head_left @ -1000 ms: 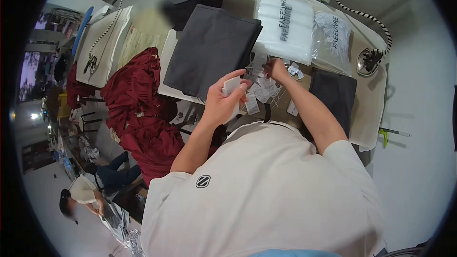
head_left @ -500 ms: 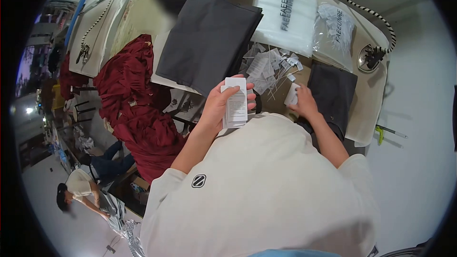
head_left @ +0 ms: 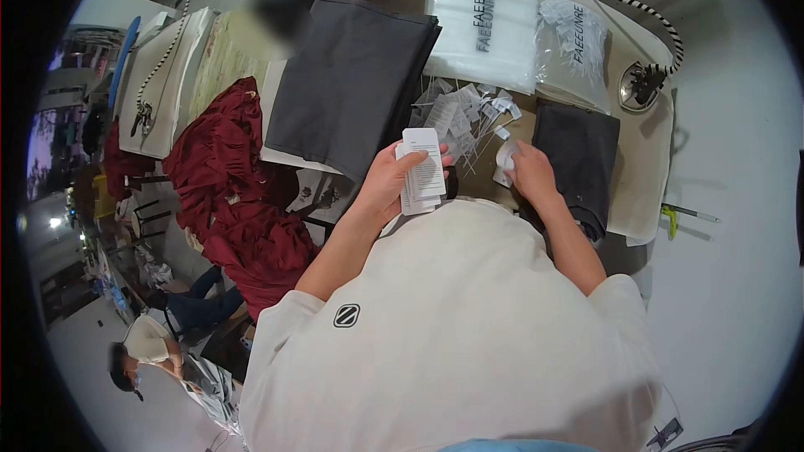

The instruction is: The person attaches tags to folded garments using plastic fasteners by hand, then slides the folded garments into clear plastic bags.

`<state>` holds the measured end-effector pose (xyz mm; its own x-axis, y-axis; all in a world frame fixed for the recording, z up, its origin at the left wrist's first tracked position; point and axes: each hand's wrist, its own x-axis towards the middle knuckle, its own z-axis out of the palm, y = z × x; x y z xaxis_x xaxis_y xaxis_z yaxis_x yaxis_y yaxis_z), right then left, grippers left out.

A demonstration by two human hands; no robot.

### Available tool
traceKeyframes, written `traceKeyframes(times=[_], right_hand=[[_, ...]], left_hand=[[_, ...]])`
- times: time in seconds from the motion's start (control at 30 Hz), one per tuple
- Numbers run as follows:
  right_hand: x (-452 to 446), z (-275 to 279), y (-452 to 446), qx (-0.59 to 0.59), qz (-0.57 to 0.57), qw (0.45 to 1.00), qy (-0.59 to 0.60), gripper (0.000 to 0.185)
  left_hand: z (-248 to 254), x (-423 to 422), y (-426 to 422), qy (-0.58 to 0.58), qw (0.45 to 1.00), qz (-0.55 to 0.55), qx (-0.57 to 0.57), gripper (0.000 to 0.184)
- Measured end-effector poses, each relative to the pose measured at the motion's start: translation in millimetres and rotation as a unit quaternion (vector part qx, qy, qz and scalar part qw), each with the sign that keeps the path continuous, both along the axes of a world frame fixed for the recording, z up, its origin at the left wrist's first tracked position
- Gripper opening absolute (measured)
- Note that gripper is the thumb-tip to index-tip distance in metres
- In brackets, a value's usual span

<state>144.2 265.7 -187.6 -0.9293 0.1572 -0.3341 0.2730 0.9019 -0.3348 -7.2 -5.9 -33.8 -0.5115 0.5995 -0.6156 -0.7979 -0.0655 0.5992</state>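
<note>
Our left hand (head_left: 389, 181) grips a stack of cards (head_left: 425, 169), edges uneven; we would do well to square them and hold lightly, without bending. Our right hand (head_left: 533, 173) pinches a white tag (head_left: 504, 157) near the loose labels (head_left: 459, 117). Big bag (head_left: 484, 29) and small bag (head_left: 573, 50) both read FAEEUNRE; the cards' print is too small to read

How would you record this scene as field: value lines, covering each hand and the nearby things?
left hand: holds a stack of white printed cards
right hand: touches a white card; grip unclear
between and beyond hands: loose pile of tags
far side: two clear packages marked FAEEUNRE
left: large dark folded cloth
right: smaller dark folded cloth
</note>
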Motion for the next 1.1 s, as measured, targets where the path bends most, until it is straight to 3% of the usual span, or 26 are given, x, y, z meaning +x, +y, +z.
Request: traceKeyframes(times=[0.03, 0.1, 0.17, 0.27, 0.43, 0.7, 1.1], right_hand=[[-5, 19, -3, 0.000, 0.002, 1.000, 0.001, 0.053], [-15, 77, -21, -0.133, -0.072, 0.966, 0.209, 0.046], [-28, 155, -39, -0.236, -0.019, 0.934, 0.267, 0.051], [-40, 189, -62, -0.226, 0.069, 0.932, 0.276, 0.055], [-47, 183, -74, -0.147, 0.147, 0.935, 0.288, 0.062], [-50, 190, -78, -0.128, 0.159, 0.937, 0.283, 0.065], [-50, 186, -76, -0.130, 0.149, 0.934, 0.297, 0.062]], left_hand=[[0, 0, 1, 0.005, 1.000, -0.005, -0.002, 0.034], [2, 1, 5, 0.012, 1.000, -0.001, -0.002, 0.033], [4, 2, 11, 0.023, 1.000, 0.000, -0.002, 0.031], [-7, 4, 15, 0.058, 0.998, -0.033, -0.003, 0.028], [-5, 8, 21, 0.114, 0.992, -0.048, 0.019, 0.027], [-2, 7, 17, 0.131, 0.988, -0.071, 0.028, 0.028], [14, -1, 15, 0.064, 0.995, -0.070, 0.042, 0.037]])
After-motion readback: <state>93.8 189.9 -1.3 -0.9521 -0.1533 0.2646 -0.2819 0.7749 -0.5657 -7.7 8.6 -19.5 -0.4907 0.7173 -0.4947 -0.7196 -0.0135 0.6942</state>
